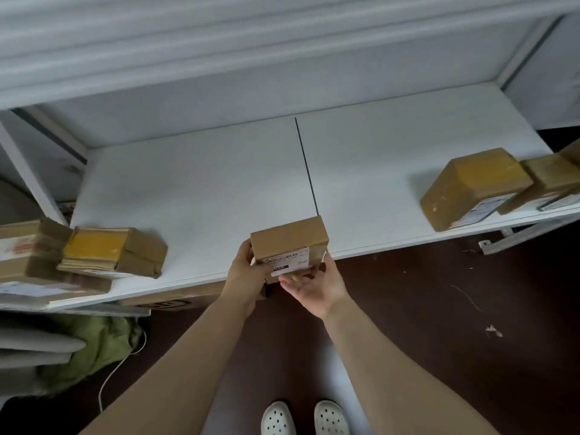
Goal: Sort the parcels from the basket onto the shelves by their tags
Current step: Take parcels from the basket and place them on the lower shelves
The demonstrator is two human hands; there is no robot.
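Head view. Grips the small brown cardboard parcel with a white printed tag (288,243) in the left hand (248,273), fingers curled round its left end. Cradles it from beneath with the right hand (315,285): palm up, fingers fairly straight, thumb against the right corner, so supporting and not clenching. Holds it at the front edge of the white shelf board (194,183), far end over the board, near end out over the dark brown floor (439,309); cannot tell whether resting on the board or just above. Lines it up with the near tip of the thin black dividing line (307,171), tag facing up and toward the eyes. Probably for reading the tag and choosing a side of that line; by the look of it mid-placement, not yet let go.

Elsewhere, lined up along the front edge, labels outward, likely for easy reading.

Counted:
- one parcel in hand
- on the left, one yellow-taped brown bundle (116,252) beside flat brown parcels at the frame edge (31,246), at least two, cut off
- on the right, one large brown taped box (470,189) touching one smaller brown box (549,183), perhaps a third at the corner
- one brown carton under the shelf (166,302)
- one crumpled green cloth (94,343)
- one white cable (108,381)
- two white perforated clogs (277,419)
- no basket in view
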